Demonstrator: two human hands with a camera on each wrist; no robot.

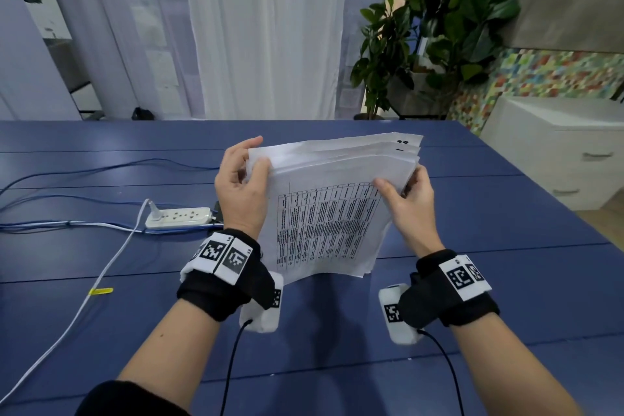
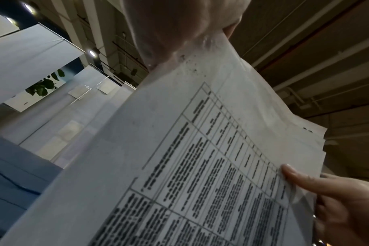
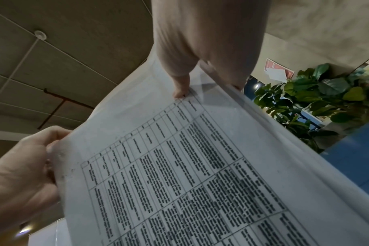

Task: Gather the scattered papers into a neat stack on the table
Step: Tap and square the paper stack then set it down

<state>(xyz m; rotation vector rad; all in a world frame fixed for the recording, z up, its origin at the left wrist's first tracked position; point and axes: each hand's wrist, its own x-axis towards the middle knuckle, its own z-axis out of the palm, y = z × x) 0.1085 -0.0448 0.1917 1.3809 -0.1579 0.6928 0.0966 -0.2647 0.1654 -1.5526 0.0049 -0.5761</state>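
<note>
- I observed the stack of papers [image 1: 332,209] held up off the blue tabletop [image 1: 472,246], tilted with its printed face toward the head camera; its lower edge hung above the surface, whether touching I could not tell.
- My left hand [image 1: 241,186] gripped the stack's upper left edge, thumb on the front sheet and fingers curled behind.
- My right hand [image 1: 410,203] gripped the right edge, thumb pressed on the printed table and fingers wrapped behind the sheets.
- The top sheet carried a ruled table of dense black text; the wording was too blurred to read.
- The sheets were not squared: several top edges sat fanned and staggered at the upper right corner.
- In the left wrist view the papers [image 2: 211,166] filled most of the picture, with the right hand [image 2: 337,208] at the lower right edge.
- In the right wrist view the papers [image 3: 190,166] did likewise, with the left hand [image 3: 21,174] at the lower left.
- A white power strip [image 1: 179,217] lay on the tabletop left of the stack, with white and blue cables [image 1: 84,223] trailing left.
- A small yellow tag [image 1: 100,291] lay beside the white cable.
- Potted plants [image 1: 435,34] stood beyond the far right corner, near a white drawer cabinet [image 1: 553,152].
</note>
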